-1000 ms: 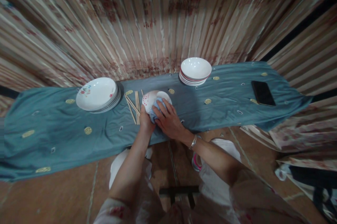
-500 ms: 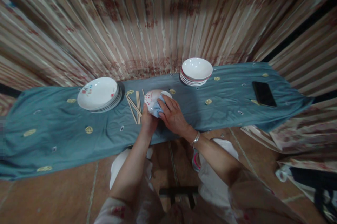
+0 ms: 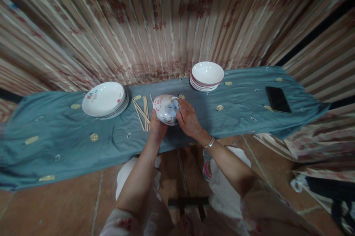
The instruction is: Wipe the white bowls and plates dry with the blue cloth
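Note:
A white bowl (image 3: 164, 107) with red and blue decoration is tilted so its patterned outer side faces me, above the cloth-covered table. My left hand (image 3: 157, 127) grips it at the lower left edge, the fingers partly hidden behind it. My right hand (image 3: 190, 119) is closed on a light blue cloth (image 3: 174, 106) and presses it against the bowl's right side. Several wooden chopsticks (image 3: 145, 112) lie just left of the bowl, some of them crossed.
A stack of white plates (image 3: 104, 99) stands to the left. Stacked white bowls (image 3: 207, 73) sit at the back right. A dark phone-like slab (image 3: 278, 99) lies farther right on the green tablecloth (image 3: 111, 147). A pleated curtain (image 3: 166, 25) hangs behind the table.
My right hand has moved slightly right with the cloth, showing more of the bowl's patterned side. My left hand keeps its hold on the bowl.

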The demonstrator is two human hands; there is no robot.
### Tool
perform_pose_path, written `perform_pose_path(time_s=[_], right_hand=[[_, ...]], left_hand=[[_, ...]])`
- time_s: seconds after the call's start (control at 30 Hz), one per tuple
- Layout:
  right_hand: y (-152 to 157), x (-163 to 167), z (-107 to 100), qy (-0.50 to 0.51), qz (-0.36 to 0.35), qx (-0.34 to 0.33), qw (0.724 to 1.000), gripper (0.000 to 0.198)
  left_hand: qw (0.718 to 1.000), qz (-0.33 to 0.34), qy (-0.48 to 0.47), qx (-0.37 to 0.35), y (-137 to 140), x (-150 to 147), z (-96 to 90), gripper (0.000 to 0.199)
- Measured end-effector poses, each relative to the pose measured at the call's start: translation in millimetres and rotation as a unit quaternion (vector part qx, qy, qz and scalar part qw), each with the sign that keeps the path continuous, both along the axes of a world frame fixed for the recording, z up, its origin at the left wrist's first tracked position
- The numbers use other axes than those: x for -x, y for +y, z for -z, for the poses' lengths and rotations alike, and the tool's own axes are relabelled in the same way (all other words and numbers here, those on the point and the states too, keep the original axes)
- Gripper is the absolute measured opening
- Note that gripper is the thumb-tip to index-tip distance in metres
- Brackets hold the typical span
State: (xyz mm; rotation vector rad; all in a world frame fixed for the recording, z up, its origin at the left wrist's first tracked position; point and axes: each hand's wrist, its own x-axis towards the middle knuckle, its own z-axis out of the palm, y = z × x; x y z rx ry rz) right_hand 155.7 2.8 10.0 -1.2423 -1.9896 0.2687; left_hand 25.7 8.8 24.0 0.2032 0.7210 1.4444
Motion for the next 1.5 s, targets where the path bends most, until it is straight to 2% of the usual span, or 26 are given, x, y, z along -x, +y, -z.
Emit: perform_pose_path(time_s=[0.33, 0.47, 0.63, 0.73, 0.9, 1.3, 1.5], right_hand=[[-2.2, -5.1, 3.1, 0.012, -0.012, -0.048, 0.999, 0.042], [-5.7, -2.7, 6.4, 0.02, -0.016, -0.065, 0.998, 0.039], [-9.8, 1.1, 8.7, 0.017, -0.025, -0.085, 0.996, 0.037], [-12.0, 4.3, 8.0, 0.017, -0.034, -0.092, 0.995, 0.038], [-14.4, 7.3, 4.7, 0.005, -0.039, -0.108, 0.993, 0.04], [-9.2, 2.9, -1.9, -0.038, -0.013, -0.079, 0.996, 0.043], [-8.9, 0.8, -3.8, -0.065, 0.01, -0.059, 0.996, 0.042]], left_hand=[[1.0, 0.007, 0.004, 0.006, -0.8, 1.1, 0.3, 0.051], [1.0, 0.018, 0.008, -0.011, 2.5, 6.1, 8.5, 0.049], [0.998, 0.032, 0.041, -0.039, 7.9, 20.5, 23.2, 0.038], [0.996, 0.02, 0.066, -0.059, 10.7, 27.8, 30.1, 0.04], [0.995, -0.007, 0.087, -0.042, 13.8, 30.7, 33.4, 0.033], [0.994, 0.016, 0.091, -0.049, 11.0, 29.4, 23.2, 0.031], [0.996, 0.019, 0.079, -0.039, 11.0, 28.3, 24.7, 0.033]])
